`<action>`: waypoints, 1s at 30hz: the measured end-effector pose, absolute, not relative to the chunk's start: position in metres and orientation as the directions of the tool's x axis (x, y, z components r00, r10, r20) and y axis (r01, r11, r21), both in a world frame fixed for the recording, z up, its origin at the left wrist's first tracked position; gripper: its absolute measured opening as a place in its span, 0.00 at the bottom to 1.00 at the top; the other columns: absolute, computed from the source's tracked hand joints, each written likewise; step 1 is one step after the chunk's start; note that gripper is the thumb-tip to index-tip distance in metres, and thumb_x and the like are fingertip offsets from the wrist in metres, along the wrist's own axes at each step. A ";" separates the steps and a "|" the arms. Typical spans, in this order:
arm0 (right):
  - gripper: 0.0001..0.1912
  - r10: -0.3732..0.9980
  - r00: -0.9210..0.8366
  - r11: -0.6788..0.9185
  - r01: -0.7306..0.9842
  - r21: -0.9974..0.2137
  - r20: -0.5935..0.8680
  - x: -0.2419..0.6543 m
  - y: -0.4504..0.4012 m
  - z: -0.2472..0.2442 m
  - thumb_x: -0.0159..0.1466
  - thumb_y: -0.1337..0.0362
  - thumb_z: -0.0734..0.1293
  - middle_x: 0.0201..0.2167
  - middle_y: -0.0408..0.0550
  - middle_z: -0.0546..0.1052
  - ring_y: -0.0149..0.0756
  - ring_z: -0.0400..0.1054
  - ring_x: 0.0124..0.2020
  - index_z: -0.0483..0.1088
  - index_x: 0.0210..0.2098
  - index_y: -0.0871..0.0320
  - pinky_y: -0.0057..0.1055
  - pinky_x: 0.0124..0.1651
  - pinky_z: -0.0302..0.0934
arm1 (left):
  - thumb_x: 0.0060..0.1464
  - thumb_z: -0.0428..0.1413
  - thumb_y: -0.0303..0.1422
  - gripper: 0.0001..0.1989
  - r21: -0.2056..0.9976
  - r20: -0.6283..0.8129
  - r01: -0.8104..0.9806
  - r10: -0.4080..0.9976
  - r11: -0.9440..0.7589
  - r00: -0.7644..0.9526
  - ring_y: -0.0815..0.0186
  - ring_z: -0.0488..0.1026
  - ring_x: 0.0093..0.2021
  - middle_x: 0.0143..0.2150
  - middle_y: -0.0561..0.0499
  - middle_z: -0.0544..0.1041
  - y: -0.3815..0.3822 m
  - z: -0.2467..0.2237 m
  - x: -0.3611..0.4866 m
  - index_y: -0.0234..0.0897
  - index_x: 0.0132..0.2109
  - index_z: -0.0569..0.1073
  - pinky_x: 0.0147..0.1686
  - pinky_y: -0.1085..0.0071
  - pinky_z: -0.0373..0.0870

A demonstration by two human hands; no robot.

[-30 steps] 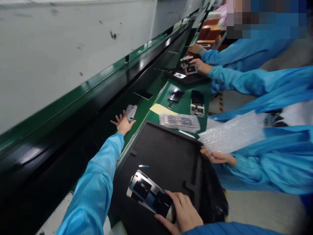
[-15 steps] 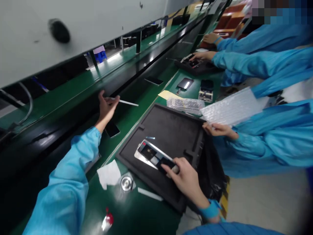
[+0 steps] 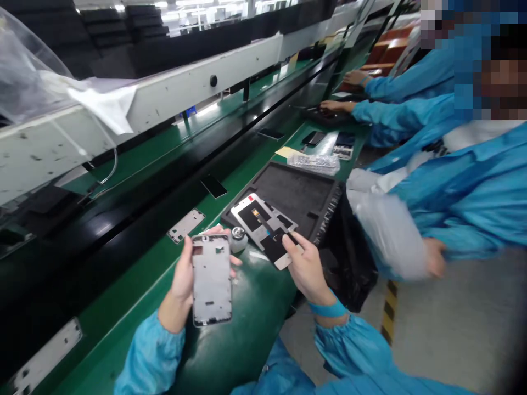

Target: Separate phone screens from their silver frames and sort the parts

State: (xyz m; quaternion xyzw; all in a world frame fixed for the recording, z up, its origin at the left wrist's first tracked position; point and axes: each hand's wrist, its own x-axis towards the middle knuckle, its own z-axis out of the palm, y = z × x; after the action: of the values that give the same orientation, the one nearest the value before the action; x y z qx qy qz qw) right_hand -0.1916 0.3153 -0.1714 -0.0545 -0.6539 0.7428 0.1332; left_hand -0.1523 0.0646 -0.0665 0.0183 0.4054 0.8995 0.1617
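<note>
One grey frame point(image 3: 212, 291) is grasped in the left hand point(image 3: 181, 277), its flat side facing the camera. One white-edged panel point(image 3: 263, 230), with black patches and a single red tab, is clamped between the right hand's point(image 3: 307, 263) thumb and fingers, tilted, above the near edge of one black tray point(image 3: 284, 184). Two more frames lie to the left: a near one point(image 3: 186, 225) just past the left hand, and another frame point(image 3: 47, 356) at the lower left. Two dark screens, a nearer one point(image 3: 213, 186) and a farther one point(image 3: 270, 134), lie along the same side. One small bottle point(image 3: 237, 240) stands on the counter point(image 3: 242, 318), between both hands. Past the tray are one bubble-wrap pack point(image 3: 315, 163) and one yellow sheet point(image 3: 287, 152). Three other people's hands show at right, one point(image 3: 435, 258) beside clear wrap point(image 3: 382, 219).
</note>
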 end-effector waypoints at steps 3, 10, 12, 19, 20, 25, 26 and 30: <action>0.28 0.164 -0.982 -0.163 -0.116 -0.980 0.089 -0.164 0.278 -0.166 0.62 0.35 0.76 0.31 0.48 0.82 0.48 0.78 0.36 0.78 0.42 0.54 0.43 0.41 0.76 | 0.63 0.57 0.65 0.47 0.718 -0.066 -0.369 0.470 -0.591 -0.880 0.50 0.86 0.35 0.47 0.35 0.87 0.065 -0.079 -0.133 0.35 0.75 0.65 0.37 0.60 0.81; 0.18 0.119 -0.846 0.270 -0.476 -0.837 0.520 -0.140 0.240 -0.135 0.70 0.51 0.73 0.51 0.54 0.78 0.51 0.76 0.54 0.73 0.54 0.51 0.50 0.58 0.74 | 0.64 0.55 0.66 0.61 0.796 -0.020 -0.289 0.454 -0.532 -0.891 0.49 0.86 0.35 0.41 0.37 0.87 0.044 -0.078 -0.129 0.33 0.83 0.36 0.38 0.60 0.79; 0.12 0.019 -0.799 0.391 -0.548 -0.740 0.602 -0.139 0.233 -0.125 0.72 0.56 0.70 0.55 0.57 0.75 0.54 0.74 0.58 0.73 0.52 0.52 0.53 0.61 0.72 | 0.64 0.57 0.65 0.61 0.814 0.002 -0.236 0.408 -0.531 -0.913 0.49 0.86 0.36 0.42 0.38 0.87 0.041 -0.076 -0.127 0.35 0.83 0.37 0.37 0.60 0.80; 0.06 -0.087 -0.826 0.445 -0.533 -0.720 0.557 -0.144 0.212 -0.102 0.75 0.62 0.65 0.54 0.58 0.74 0.54 0.73 0.58 0.69 0.50 0.53 0.55 0.61 0.71 | 0.68 0.52 0.63 0.48 0.782 -0.020 -0.247 0.373 -0.572 -0.928 0.47 0.86 0.41 0.45 0.38 0.86 0.033 -0.065 -0.126 0.39 0.82 0.51 0.45 0.50 0.83; 0.05 -0.099 -0.835 0.440 -0.524 -0.729 0.541 -0.145 0.211 -0.101 0.75 0.62 0.65 0.54 0.58 0.74 0.53 0.73 0.57 0.69 0.49 0.52 0.55 0.61 0.71 | 0.69 0.50 0.62 0.47 0.765 -0.042 -0.264 0.364 -0.588 -0.930 0.48 0.86 0.40 0.46 0.37 0.86 0.032 -0.064 -0.126 0.39 0.82 0.52 0.44 0.50 0.83; 0.06 -0.145 -0.855 0.372 -0.513 -0.774 0.498 -0.146 0.212 -0.103 0.75 0.59 0.65 0.53 0.57 0.71 0.53 0.70 0.61 0.69 0.41 0.53 0.52 0.62 0.70 | 0.72 0.46 0.59 0.40 0.664 -0.169 -0.341 0.310 -0.666 -0.935 0.51 0.85 0.35 0.45 0.39 0.85 0.034 -0.057 -0.129 0.43 0.80 0.57 0.39 0.52 0.84; 0.08 -0.156 -0.855 0.353 -0.516 -0.780 0.495 -0.146 0.215 -0.103 0.75 0.58 0.66 0.54 0.58 0.71 0.54 0.69 0.64 0.70 0.40 0.53 0.52 0.63 0.70 | 0.73 0.45 0.59 0.39 0.649 -0.180 -0.342 0.299 -0.680 -0.937 0.51 0.85 0.35 0.45 0.40 0.85 0.034 -0.056 -0.129 0.44 0.80 0.59 0.39 0.52 0.84; 0.14 -0.270 -0.837 0.261 -0.539 -0.800 0.476 -0.147 0.231 -0.100 0.75 0.51 0.68 0.61 0.58 0.71 0.55 0.66 0.68 0.75 0.38 0.53 0.53 0.68 0.67 | 0.73 0.45 0.58 0.37 0.630 -0.168 -0.346 0.314 -0.695 -0.935 0.51 0.86 0.38 0.45 0.40 0.85 0.033 -0.054 -0.128 0.44 0.79 0.60 0.40 0.52 0.85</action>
State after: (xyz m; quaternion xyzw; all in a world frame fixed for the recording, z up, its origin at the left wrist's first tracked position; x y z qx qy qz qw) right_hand -0.1473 0.2307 -0.1003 0.2580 -0.7847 0.5502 0.1223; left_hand -0.1275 0.0326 -0.0544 -0.0235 0.3469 0.9203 0.1794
